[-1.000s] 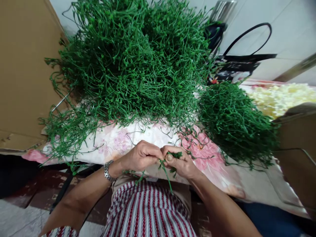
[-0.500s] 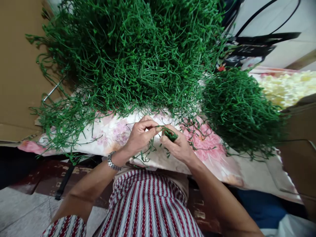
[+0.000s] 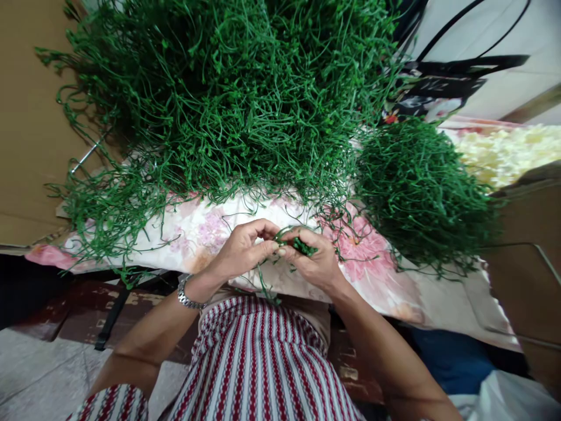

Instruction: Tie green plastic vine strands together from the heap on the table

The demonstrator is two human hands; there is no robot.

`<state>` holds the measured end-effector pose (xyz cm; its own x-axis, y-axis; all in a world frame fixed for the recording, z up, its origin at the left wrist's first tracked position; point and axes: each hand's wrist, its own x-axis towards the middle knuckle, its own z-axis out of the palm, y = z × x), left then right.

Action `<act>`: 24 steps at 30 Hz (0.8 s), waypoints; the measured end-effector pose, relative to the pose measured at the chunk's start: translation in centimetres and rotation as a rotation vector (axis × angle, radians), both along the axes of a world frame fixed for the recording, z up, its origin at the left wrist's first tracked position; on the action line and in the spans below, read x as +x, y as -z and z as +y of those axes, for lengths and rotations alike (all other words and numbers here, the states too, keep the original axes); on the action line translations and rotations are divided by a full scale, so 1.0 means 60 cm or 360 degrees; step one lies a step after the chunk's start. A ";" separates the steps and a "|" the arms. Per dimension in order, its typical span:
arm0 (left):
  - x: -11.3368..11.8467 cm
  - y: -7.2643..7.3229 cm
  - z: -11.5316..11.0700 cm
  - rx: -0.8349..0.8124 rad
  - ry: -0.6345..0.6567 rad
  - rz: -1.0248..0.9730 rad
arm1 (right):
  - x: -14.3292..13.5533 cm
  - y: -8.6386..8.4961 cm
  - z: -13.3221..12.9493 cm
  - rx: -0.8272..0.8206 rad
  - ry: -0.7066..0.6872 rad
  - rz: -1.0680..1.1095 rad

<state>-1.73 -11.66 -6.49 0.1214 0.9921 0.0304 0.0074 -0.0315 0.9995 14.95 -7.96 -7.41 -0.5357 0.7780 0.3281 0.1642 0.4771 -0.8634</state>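
Observation:
My left hand [image 3: 248, 248], with a metal watch at the wrist, pinches a thin green stem at its fingertips. Against it, my right hand [image 3: 313, 257] closes round a small bunch of green stems [image 3: 303, 247], whose tips poke out between thumb and fingers. The fingertips of both hands meet above the flowered cloth [image 3: 210, 228]. A loose green strand [image 3: 264, 283] hangs below my left hand. Beyond the hands rises a large heap of green plastic-looking stems [image 3: 245, 111].
A smaller green heap [image 3: 425, 193] lies at the right, with pale yellow flowers [image 3: 512, 152] behind it. Cardboard [image 3: 30, 128] stands at the left, and more cardboard [image 3: 521, 280] at the right. A black bag [image 3: 451, 88] is at the back right.
My hands have come closer together and slightly lower, their fingertips now meeting. The green strands below my left hand hang differently. The whole view has shifted a little.

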 end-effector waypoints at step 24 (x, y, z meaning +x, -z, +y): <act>-0.017 -0.022 0.012 -0.0116 0.0842 0.0395 | 0.020 -0.016 0.024 0.0273 -0.0780 -0.0456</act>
<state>-2.78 -10.95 -5.19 0.5955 0.7931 -0.1279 0.2432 -0.0262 0.9696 16.16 -6.50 -6.48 -0.9050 0.3664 0.2163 0.1050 0.6851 -0.7209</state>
